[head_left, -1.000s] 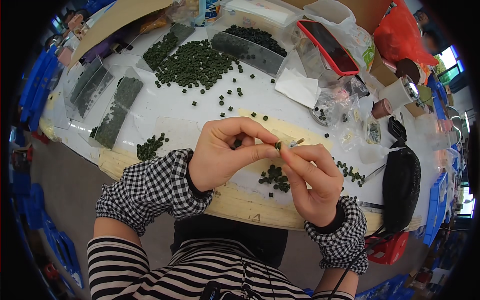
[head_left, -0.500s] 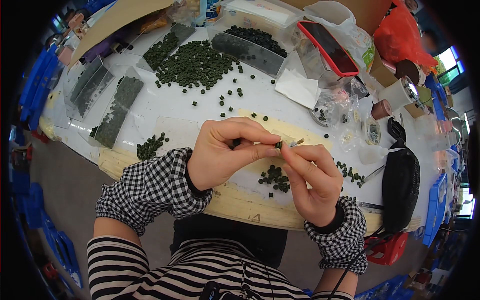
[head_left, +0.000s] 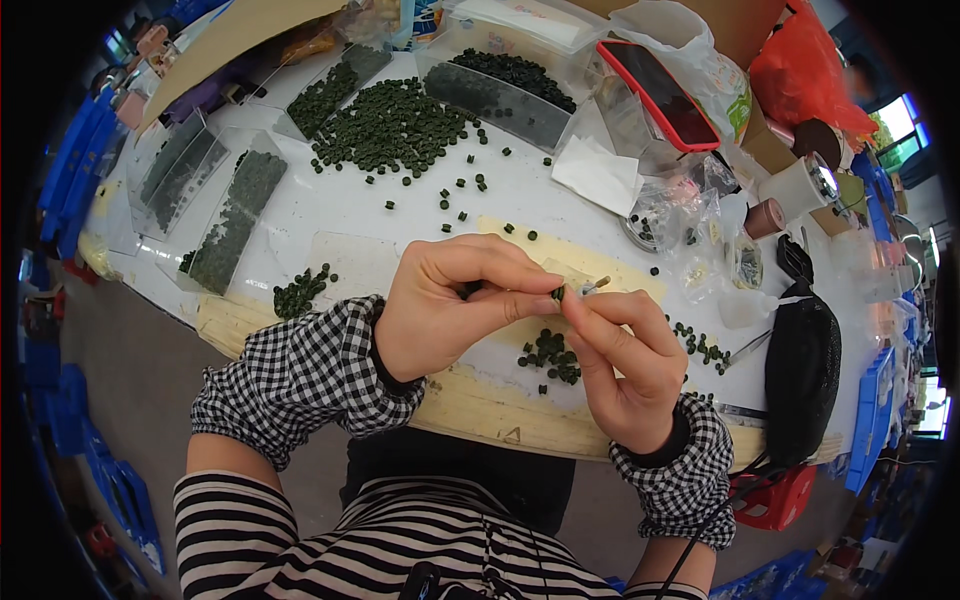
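Note:
Between my two hands, fingertips meeting over the middle of the table, is a small dark green spool-shaped part [head_left: 557, 294]. My left hand [head_left: 450, 295] pinches it between thumb and forefinger, with another dark piece partly showing under its curled fingers. From the other side my right hand [head_left: 628, 360] has thumb and forefinger pressed against the same part. The thin stick with a pale tip [head_left: 597, 285] lies just beyond my right fingertips. Below my hands is a small pile of dark green parts [head_left: 549, 357] on the near table edge.
A large heap of green parts [head_left: 388, 125] lies at the back, beside clear bins [head_left: 500, 100] of similar parts. Another small pile [head_left: 300, 293] is left of my left wrist. A red-cased phone [head_left: 660, 97], white tissue [head_left: 597, 175] and black pouch [head_left: 803, 365] stand to the right.
The small green part has turned slightly between my fingertips. Both hands stay in nearly the same place.

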